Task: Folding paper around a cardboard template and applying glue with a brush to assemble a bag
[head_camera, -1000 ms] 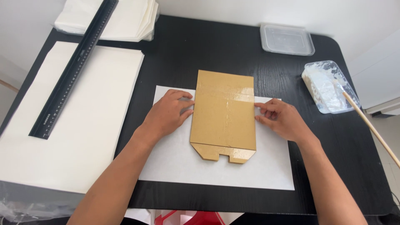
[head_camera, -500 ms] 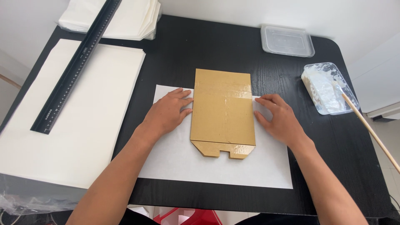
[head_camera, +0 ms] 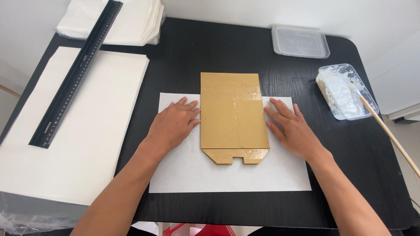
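Now both hands lie flat, fingers spread with no grip on anything, the left hand [head_camera: 175, 124] at 9 o'clock and the right hand [head_camera: 291, 129] at 3 o'clock of the brown cardboard piece [head_camera: 232, 114], which rests on a white paper sheet [head_camera: 227, 175] mid-table [head_camera: 210, 52].

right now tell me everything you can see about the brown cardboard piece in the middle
The brown cardboard piece is a flat, tall rectangle of plain kraft board lying on a white paper sheet, its top edge overhanging onto the black table. Glossy clear tape bands cross its upper part. Its near end narrows to a shiny tab with cut corners and a small notch. The left hand and right hand lie flat on the paper at its two long edges.
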